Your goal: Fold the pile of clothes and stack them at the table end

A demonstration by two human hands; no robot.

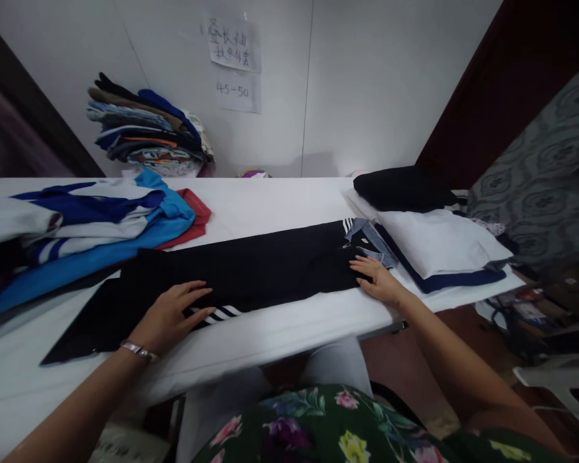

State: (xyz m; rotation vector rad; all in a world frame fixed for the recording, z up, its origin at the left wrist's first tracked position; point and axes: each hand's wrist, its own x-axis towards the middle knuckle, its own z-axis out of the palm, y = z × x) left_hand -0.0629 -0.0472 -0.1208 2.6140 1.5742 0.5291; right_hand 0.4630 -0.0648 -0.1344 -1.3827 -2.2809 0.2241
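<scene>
Green floral cloth of the person's top (313, 424) fills the bottom of the view, nearest the camera, with pale grey trouser legs (338, 363) just beyond it, under the edge of a white-covered table (280, 331).

At far left, a loose heap of clothes (96, 247) in white, navy, bright blue and red spreads over the table, crowding that side and coming right up to the black garment (265, 263). Behind the heap, a tall stack of folded clothes (145, 122) leans by the wall (376, 83).

Across the middle of the table lies the black garment, stretched out long and flat, white stripes showing near its front edge and again at its far right corner. The left hand (178, 312), a silver bracelet (139, 350) on its wrist, rests on the front edge beside the stripes, fingers loosely spread and gripping nothing. Above, two handwritten papers (236, 93) hang on the wall, and a small purple-and-white thing (254, 173) peeks over the table's far edge.

Farther right, the right hand (376, 280) lies on the garment's right end, its fingers extended and relaxed, not clenched. A piece of blue denim (379, 244) sits just beyond those fingertips, between the garment and a pile: a white folded garment (444, 241) over navy cloth (458, 281), with a black bundle (405, 188) behind. This pile bounds the garment's right side. Patterned wallpaper (535, 167) and a white chair (550, 379) stand at far right.
</scene>
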